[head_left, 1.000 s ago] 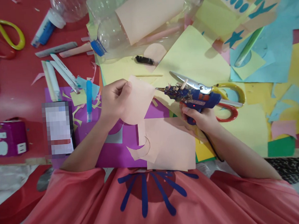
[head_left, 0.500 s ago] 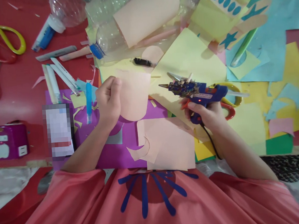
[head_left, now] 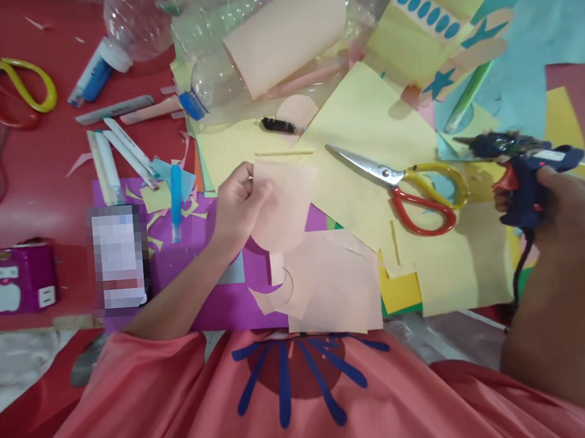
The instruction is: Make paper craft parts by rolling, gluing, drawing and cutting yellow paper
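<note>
My left hand [head_left: 244, 206] pinches a peach paper piece [head_left: 289, 202] with a rounded lower edge, held above the purple sheet [head_left: 178, 307]. At the far right, my right hand [head_left: 567, 206] is wrapped round the grip of a blue glue gun [head_left: 524, 169]. Its orange trigger shows under the fingers, and its nozzle points left. Scissors [head_left: 400, 178] with a yellow and a red handle lie between my hands on pale yellow paper [head_left: 360, 121]. Below the held piece lies a cut peach sheet [head_left: 337, 286].
Clear plastic bottles [head_left: 223, 80] and a peach paper roll [head_left: 290, 36] lie at the back. Markers [head_left: 130, 150], a phone [head_left: 119, 258], a purple sharpener-like box [head_left: 21, 278] and other scissors [head_left: 25, 84] are on the left. Blue-star cutouts [head_left: 438, 82] sit at the back right.
My right hand has carried the glue gun away to the right, uncovering the scissors. My left hand has shifted slightly right and down with the peach paper piece, which is now tilted.
</note>
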Action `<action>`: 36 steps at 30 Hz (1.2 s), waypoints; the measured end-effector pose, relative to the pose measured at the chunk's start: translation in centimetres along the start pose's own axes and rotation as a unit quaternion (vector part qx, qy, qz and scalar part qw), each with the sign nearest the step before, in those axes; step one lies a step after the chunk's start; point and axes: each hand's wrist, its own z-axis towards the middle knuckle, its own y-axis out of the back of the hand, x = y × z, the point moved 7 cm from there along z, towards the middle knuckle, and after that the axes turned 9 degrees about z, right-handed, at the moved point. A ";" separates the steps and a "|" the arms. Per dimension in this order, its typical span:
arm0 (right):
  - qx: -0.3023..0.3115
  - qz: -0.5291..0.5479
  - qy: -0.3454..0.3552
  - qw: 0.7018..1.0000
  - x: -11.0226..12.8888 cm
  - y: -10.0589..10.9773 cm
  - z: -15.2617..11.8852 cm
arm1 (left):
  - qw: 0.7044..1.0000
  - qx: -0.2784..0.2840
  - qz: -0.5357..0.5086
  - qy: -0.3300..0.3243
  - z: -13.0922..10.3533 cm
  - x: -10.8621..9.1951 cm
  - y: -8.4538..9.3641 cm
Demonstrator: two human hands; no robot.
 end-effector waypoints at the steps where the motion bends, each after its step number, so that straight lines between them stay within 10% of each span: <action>1: -0.044 0.013 -0.048 0.998 -0.7 1.0 -0.3 | 1.000 0.021 -0.012 0.008 -0.2 0.0 -0.5; 4: -0.121 -0.089 -0.114 0.982 -0.8 2.7 -1.4 | 0.996 0.077 -0.042 0.022 -0.7 0.1 -1.6; 9: -0.185 -0.260 0.047 0.946 3.4 1.4 -3.0 | 0.988 0.140 -0.060 0.041 -1.2 0.6 -2.9; 13: 0.072 -0.069 0.054 0.994 3.7 -7.1 -5.8 | 0.986 0.148 -0.057 0.043 -1.4 0.5 -3.3; 16: 0.303 0.031 0.016 0.952 3.7 -15.0 -9.2 | 0.989 0.132 -0.064 0.029 -1.2 0.2 -3.2; 20: 0.361 0.113 -0.012 0.926 3.5 -20.8 -10.9 | 0.990 0.125 -0.058 -0.001 -1.0 0.1 -3.2; 27: 0.253 0.197 0.069 0.945 3.9 -20.6 -9.0 | 0.986 0.049 0.086 -0.131 -0.9 -0.8 -1.2; 32: 0.270 0.191 0.026 0.943 2.9 -20.4 -8.5 | 0.875 -0.017 0.430 -0.222 -0.1 -0.7 -0.8; 36: 0.294 0.194 -0.027 0.935 2.2 -21.0 -8.8 | 0.833 -0.012 0.497 -0.241 0.2 -0.1 -1.0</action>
